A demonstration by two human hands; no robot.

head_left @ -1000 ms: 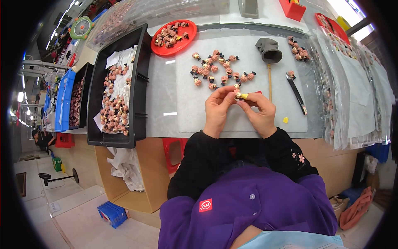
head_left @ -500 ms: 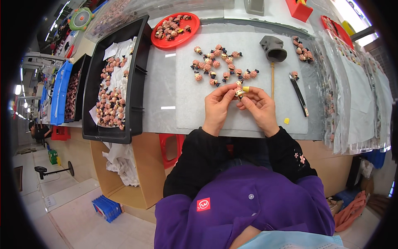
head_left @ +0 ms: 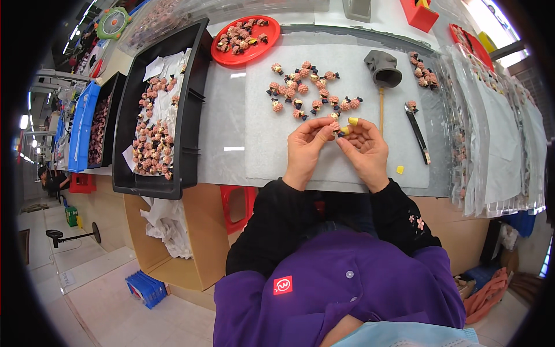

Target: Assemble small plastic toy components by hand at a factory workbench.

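Between the left hand [head_left: 305,144] and right hand [head_left: 368,151], a small figurine [head_left: 335,126] is pinched by closed thumbs and fingertips. Close handling seems in hand; a light, steady grip is called for. Pink and knobbly, dark at one end, it is partly hidden. Towards eleven o'clock, similar figurines [head_left: 302,88] are scattered over the worktop [head_left: 222,127].

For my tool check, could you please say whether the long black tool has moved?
No: judged against the white sheet, the black tool is where it was.

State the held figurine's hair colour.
The held figurine's hair is pink, showing best in the head view.
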